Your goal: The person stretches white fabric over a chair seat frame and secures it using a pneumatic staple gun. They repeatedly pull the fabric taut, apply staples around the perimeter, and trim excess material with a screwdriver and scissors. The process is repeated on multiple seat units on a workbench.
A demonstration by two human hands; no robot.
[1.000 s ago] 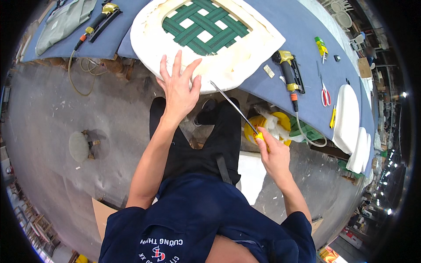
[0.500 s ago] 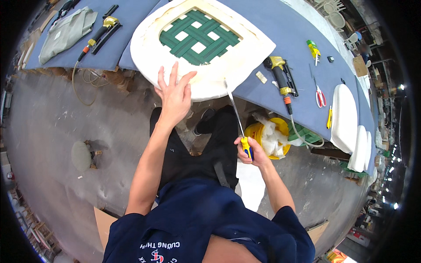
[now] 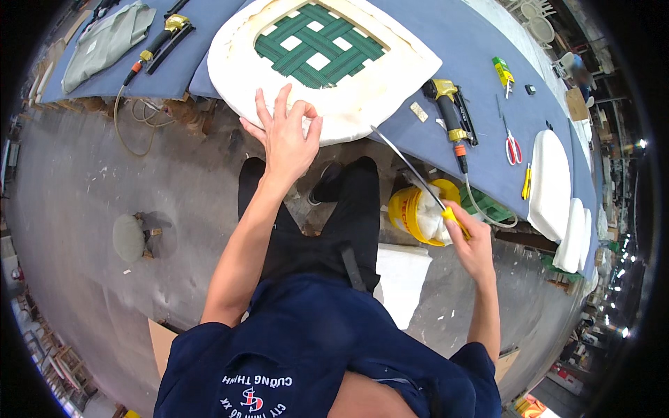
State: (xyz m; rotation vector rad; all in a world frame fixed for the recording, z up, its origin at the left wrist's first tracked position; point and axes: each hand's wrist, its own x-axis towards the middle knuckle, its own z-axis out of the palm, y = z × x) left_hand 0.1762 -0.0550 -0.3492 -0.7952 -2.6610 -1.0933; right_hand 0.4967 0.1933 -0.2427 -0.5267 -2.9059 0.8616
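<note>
A padded seat panel [image 3: 233,97] lies on the blue-covered table, white cover folded round its rim and dark green webbing [image 3: 324,45] woven across its opening. My left hand [image 3: 289,143] rests on its near edge with the fingers spread; index finger and thumb bend toward each other. Gripped in my right hand [image 3: 474,247] is a long-shafted screwdriver [image 3: 411,168] with a yellow handle. Its tip points up and left, close to the panel's near right edge; whether it touches is unclear.
To the panel's right are a staple gun [image 3: 449,111], red-handled scissors [image 3: 512,146], a yellow-handled tool [image 3: 527,182] and white cushions [image 3: 548,177]. Another staple gun [image 3: 160,45] and grey fabric [image 3: 108,45] lie left. Below the table edge stands a yellow bucket [image 3: 404,212] of white scraps.
My right hand has moved right and slightly up, drawing the screwdriver's tip off the panel's face toward its edge. My left hand has shifted slightly right, its index finger and thumb now closer together.
</note>
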